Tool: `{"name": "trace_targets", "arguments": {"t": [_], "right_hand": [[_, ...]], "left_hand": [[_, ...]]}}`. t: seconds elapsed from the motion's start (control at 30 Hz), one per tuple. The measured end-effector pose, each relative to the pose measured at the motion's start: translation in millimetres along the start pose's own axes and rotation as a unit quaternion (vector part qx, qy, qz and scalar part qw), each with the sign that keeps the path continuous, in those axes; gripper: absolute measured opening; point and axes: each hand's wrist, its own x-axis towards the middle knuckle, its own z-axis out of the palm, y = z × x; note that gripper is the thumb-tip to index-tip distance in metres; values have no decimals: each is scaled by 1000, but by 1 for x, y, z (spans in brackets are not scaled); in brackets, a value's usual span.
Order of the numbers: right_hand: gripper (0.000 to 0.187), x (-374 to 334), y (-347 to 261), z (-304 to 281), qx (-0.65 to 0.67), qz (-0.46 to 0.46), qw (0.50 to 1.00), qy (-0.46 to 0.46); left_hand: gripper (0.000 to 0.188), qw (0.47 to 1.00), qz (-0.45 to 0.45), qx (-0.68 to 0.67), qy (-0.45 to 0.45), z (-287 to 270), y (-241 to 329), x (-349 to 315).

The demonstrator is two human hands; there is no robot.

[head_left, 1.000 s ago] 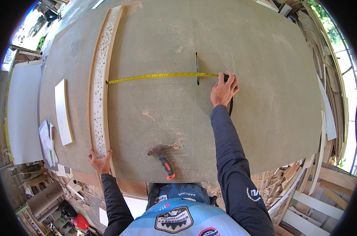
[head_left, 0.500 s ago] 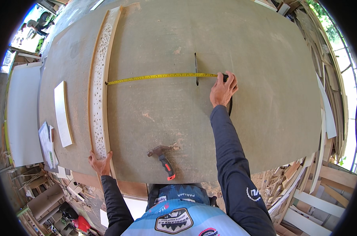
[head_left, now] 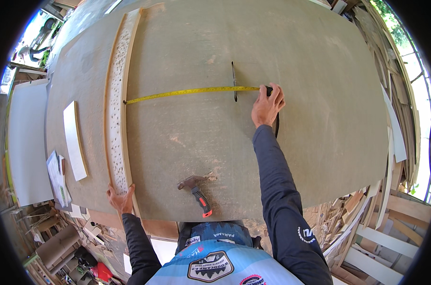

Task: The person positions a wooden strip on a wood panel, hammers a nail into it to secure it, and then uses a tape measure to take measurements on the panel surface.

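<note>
My left hand (head_left: 122,199) grips the near end of a long, narrow wooden board (head_left: 116,111), thumb and fingers on opposite edges. The board's pale top is speckled with small pits, and thin wooden strips run along its sides. My right hand (head_left: 266,105) is closed around a tape measure (head_left: 269,90), whose dark case is mostly hidden by the fingers. Its yellow blade (head_left: 191,92) stretches left across the table to the board's right edge, passing over a thin dark slit or blade (head_left: 234,80). Nearer me lies a claw hammer (head_left: 198,194) with a black and orange handle.
The big brown tabletop (head_left: 320,142) spans the view. On its left lie a short white strip (head_left: 75,141) and plastic-wrapped papers (head_left: 57,178). Stacked timber (head_left: 405,95) lines the right side, with wood scraps (head_left: 343,213) on the floor. Another person (head_left: 32,53) is far off.
Both hands keep their holds, and the tape stays stretched to the board. The view has shifted slightly. The far-off person has changed posture.
</note>
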Motion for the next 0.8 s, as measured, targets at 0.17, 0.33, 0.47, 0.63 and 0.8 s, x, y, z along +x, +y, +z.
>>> {"name": "trace_targets", "arguments": {"t": [0.17, 0.33, 0.47, 0.63, 0.8], "right_hand": [[35, 1, -2, 3, -5, 1, 1000, 0], [36, 1, 0, 4, -21, -1, 1000, -7], [36, 0, 1, 5, -17, -1, 1000, 2], [36, 0, 1, 3, -17, 5, 1000, 1], [36, 0, 0, 3, -19, 5, 1000, 5]], "left_hand": [[112, 999, 2, 47, 12, -1, 2, -2], [112, 999, 4, 44, -5, 0, -2, 1], [113, 999, -1, 53, -11, 0, -1, 1], [112, 999, 6, 47, -22, -5, 5, 1], [112, 998, 16, 52, -11, -1, -1, 3]]}}
